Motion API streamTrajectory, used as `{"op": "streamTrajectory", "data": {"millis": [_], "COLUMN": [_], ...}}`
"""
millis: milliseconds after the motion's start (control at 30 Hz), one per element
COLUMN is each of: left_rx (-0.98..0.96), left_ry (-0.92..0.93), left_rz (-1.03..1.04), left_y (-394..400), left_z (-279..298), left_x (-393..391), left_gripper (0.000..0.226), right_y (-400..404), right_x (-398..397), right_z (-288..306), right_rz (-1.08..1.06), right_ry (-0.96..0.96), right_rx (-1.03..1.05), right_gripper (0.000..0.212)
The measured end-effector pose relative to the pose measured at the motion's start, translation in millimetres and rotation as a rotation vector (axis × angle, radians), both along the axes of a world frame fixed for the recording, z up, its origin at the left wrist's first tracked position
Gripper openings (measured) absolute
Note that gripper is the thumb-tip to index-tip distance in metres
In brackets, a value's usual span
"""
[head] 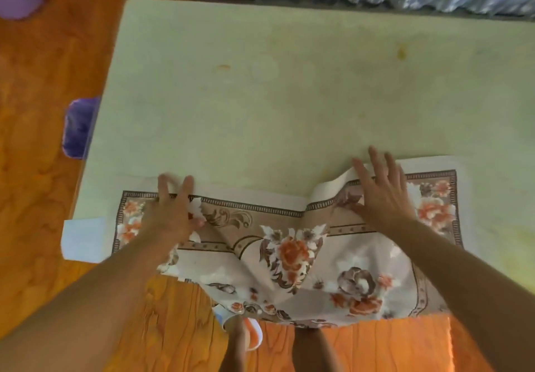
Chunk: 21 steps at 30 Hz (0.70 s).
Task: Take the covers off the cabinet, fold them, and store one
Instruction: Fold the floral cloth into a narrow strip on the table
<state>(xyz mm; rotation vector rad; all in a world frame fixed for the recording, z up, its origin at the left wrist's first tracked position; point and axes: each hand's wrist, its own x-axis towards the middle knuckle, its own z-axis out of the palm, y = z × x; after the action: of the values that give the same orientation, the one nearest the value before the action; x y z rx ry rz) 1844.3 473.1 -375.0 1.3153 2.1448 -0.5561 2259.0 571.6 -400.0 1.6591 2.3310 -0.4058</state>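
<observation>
I am leaning over the cabinet (260, 96) and working on the cover (289, 256), the floral one; it is lying along the near edge of the pale top, its far border flat on the surface and its near half spilling over the front and hanging toward the wooden floor (43, 111). My left hand (173, 212) is resting on the cover's far-left border, fingers spread and fairly straight, pressing rather than pinching, I think to pin that end so the cloth is not sliding off under its own weight; my right hand (379, 195) is lying flat with fingers splayed on the right part, just beside a raised buckle in the border, probably to smooth that ridge down. The two hands are well apart, neither curled round anything. A white corner (84, 238) is sticking out past the cabinet's left edge beside the cover; whether it is a second cover I cannot tell. Folding looks barely begun to me; the hanging half needs bringing up next.
</observation>
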Motion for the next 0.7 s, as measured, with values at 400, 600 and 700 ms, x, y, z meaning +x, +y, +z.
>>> {"op": "streamTrajectory", "data": {"millis": [400,600,700], "left_rx": [-0.046,-0.005,0.008], "left_ry": [0.104,0.084,0.183], "left_rz": [-0.314,-0.269,-0.334], "left_y": [10,-12,-18], "left_z": [-3,-5,-6], "left_x": [-7,-1,5], "left_gripper": [0.053,0.033,0.032], "right_y": [-105,-109,-79], "right_x": [15,34,38], "right_z": [87,65,53], "right_rz": [0.527,0.121,0.046], "right_ry": [-0.051,-0.07,-0.226], "right_rx": [-0.692,-0.418,-0.237], "right_gripper": [0.018,0.023,0.012]}}
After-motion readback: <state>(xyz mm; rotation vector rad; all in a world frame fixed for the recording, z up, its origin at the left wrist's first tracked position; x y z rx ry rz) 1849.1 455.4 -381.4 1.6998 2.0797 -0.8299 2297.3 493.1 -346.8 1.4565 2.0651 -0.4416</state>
